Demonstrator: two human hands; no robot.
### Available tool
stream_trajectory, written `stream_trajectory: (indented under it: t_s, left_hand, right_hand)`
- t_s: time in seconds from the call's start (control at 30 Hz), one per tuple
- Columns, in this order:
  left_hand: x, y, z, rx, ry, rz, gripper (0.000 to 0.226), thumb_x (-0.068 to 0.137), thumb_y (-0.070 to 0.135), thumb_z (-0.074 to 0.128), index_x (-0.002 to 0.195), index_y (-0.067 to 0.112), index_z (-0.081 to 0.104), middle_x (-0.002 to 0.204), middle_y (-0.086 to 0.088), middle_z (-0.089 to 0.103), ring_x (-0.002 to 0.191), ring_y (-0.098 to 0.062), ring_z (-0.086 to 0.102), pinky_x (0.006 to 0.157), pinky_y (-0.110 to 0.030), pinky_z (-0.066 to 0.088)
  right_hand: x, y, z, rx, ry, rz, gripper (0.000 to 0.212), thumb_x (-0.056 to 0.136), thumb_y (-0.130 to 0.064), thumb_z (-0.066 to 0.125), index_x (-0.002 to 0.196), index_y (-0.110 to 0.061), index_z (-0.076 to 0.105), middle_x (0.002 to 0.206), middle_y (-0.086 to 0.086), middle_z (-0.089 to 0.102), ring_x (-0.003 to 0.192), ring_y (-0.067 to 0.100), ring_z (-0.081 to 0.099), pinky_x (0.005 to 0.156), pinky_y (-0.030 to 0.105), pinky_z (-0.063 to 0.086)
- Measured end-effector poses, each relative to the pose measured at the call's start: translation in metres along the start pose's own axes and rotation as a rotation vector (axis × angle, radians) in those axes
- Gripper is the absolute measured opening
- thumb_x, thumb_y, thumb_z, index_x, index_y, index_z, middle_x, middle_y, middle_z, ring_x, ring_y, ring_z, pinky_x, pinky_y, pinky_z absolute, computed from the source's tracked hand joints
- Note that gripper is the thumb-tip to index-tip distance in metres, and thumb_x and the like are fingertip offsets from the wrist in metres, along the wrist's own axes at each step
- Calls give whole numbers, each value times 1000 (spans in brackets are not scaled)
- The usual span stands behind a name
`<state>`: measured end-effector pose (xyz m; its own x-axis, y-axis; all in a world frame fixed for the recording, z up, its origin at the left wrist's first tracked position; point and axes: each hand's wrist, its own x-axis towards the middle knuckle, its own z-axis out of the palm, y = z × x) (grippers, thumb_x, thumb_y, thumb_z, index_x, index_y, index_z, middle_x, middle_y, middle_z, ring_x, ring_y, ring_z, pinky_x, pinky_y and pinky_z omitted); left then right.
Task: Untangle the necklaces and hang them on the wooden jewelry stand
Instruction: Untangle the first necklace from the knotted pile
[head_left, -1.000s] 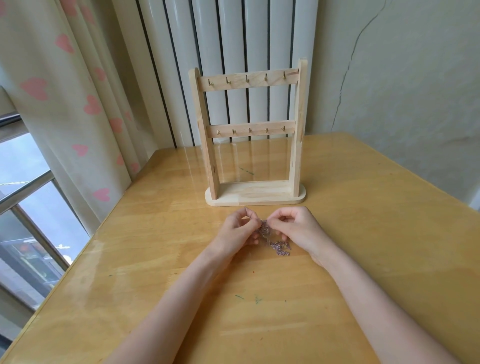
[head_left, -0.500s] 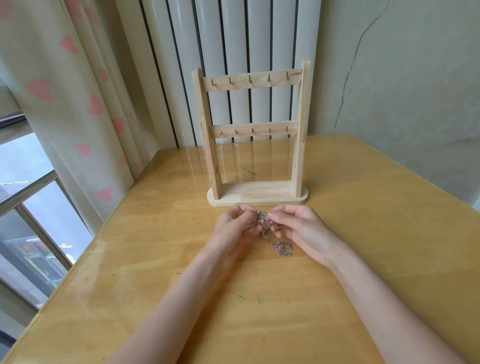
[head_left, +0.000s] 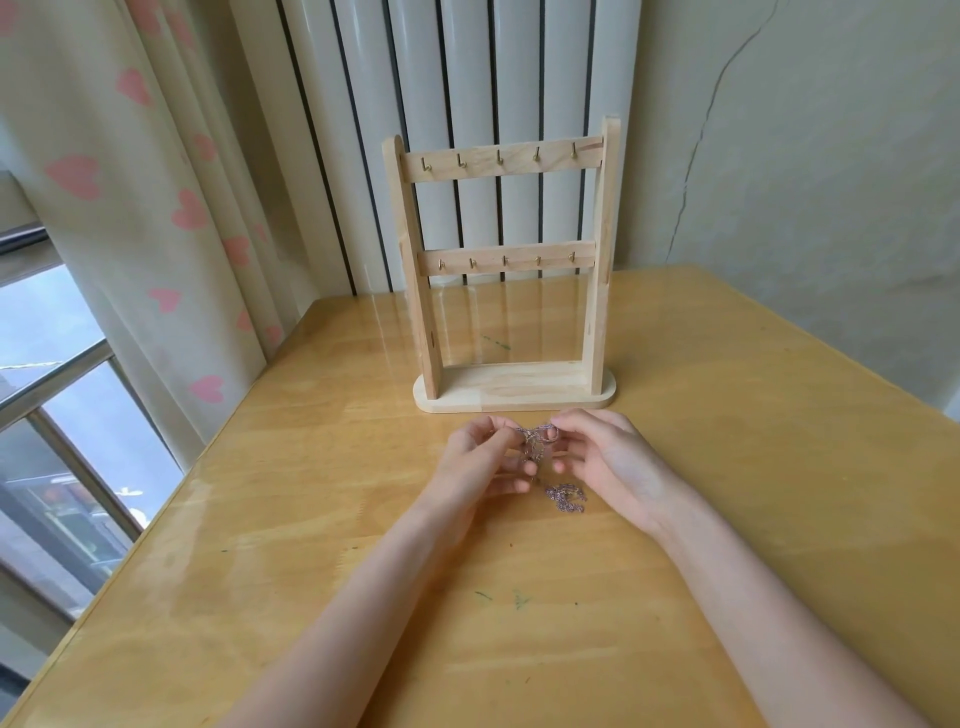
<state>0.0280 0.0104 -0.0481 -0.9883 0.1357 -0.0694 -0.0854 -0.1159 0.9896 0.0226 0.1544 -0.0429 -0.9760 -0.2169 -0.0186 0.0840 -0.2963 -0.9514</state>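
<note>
The tangled necklaces hang between both hands just in front of the wooden jewelry stand, the left hand and right hand each with grip pinched on the chain, loose coils trailing onto the surface.

Jewelry stand upright on counter, rear centre; necklaces before it; curtain left.

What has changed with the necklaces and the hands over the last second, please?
Both hands, left and right, have lifted the tangled necklaces slightly and drawn a short strand taut between their fingertips; a clump remains trailing on the table. The wooden jewelry stand has not moved, its hooks bare.
</note>
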Motion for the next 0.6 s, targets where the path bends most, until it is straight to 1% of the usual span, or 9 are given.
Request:
stream_trajectory:
  t_s: [0.07,0.1,0.17,0.23,0.3,0.4,0.5,0.6]
  left_hand:
    - [1,2,0,-64,-14,-24,17,90,6,48,76,14,53,68,-1,61,61,-11,59,59,-21,54]
    - [1,3,-1,-99,-13,-36,18,90,5,47,75,13,54,71,-3,60,64,-11,58,65,-22,55]
    - [3,3,-2,-141,13,-46,20,89,4,46,73,13,54,73,-3,55,66,-12,55,69,-23,52]
    - [4,3,-4,-183,47,-58,21,89,3,45,72,12,54,71,-1,53,63,-11,54,68,-23,50]
    - [5,5,-7,-264,62,-72,16,89,3,47,76,10,54,74,-3,54,61,-11,55,66,-22,50]
    - [6,5,-9,-336,58,-63,12,89,3,50,79,8,54,80,-6,57,68,-13,56,61,-17,52]
    - [4,2,-9,-241,26,-27,13,88,3,54,77,10,56,75,-5,59,66,-10,56,62,-16,53]
    - [2,-1,-8,-56,11,28,15,88,7,59,75,14,56,70,0,58,59,-6,55,60,-17,50]
  right_hand:
    - [-1,-1,0,72,-73,27,11,84,-5,56,73,-6,56,66,4,54,58,15,51,50,23,36]
    - [-2,-2,0,66,-100,34,9,82,-8,58,73,-7,56,64,3,54,56,13,50,49,22,35]
    - [-3,-1,0,-37,-120,30,11,83,-7,60,72,-10,56,61,0,52,52,10,44,48,20,32]
    - [-2,2,-1,-158,-89,10,15,85,-5,60,72,-11,57,58,-1,50,51,10,40,48,19,30]
    - [-1,4,-2,-272,-29,-11,11,86,-5,61,76,-10,60,58,-1,54,52,11,42,47,19,32]
    - [-1,5,-2,-442,28,-71,9,86,-6,62,78,-11,65,65,0,59,55,11,45,50,18,39]
    - [-1,6,0,-441,42,-97,9,83,-9,66,80,-17,68,72,-1,62,58,13,45,56,20,42]
    - [-1,6,-1,-420,57,-102,5,82,-11,67,85,-13,71,70,-2,63,59,12,47,57,21,42]
